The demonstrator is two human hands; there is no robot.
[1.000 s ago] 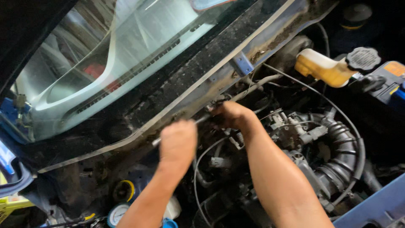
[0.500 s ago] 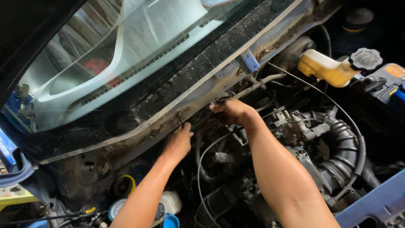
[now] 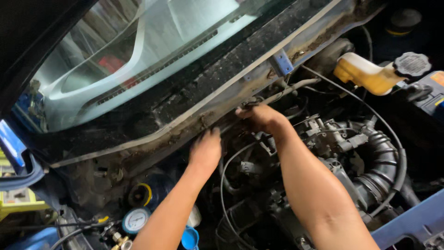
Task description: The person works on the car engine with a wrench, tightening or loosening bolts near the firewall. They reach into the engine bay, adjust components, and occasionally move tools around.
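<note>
- A dirty, rust-stained metal ledge ran slantwise below the windshield, at the back of an open engine bay; both hands worked against its lower edge.
- The left hand lay flat with its fingers pressed together, fingertips touching the underside of the ledge near the middle of the view. It pinched nothing that could be seen.
- The right hand reached a little further right along the same ledge, fingers curled over something by a thin metal rod. Whether it gripped the rod or only rested there, I cannot tell.
- A thin black cable looped down between the two forearms.
- To the right of the right arm sat a ribbed black air hose and grey engine parts.
- Further right, a yellowish fluid reservoir with a black cap stood near the top corner.
- A small blue bracket was fixed to the ledge above the right hand.
- At the lower left, well apart from the hands, were a round pressure gauge and a blue cap.
</note>
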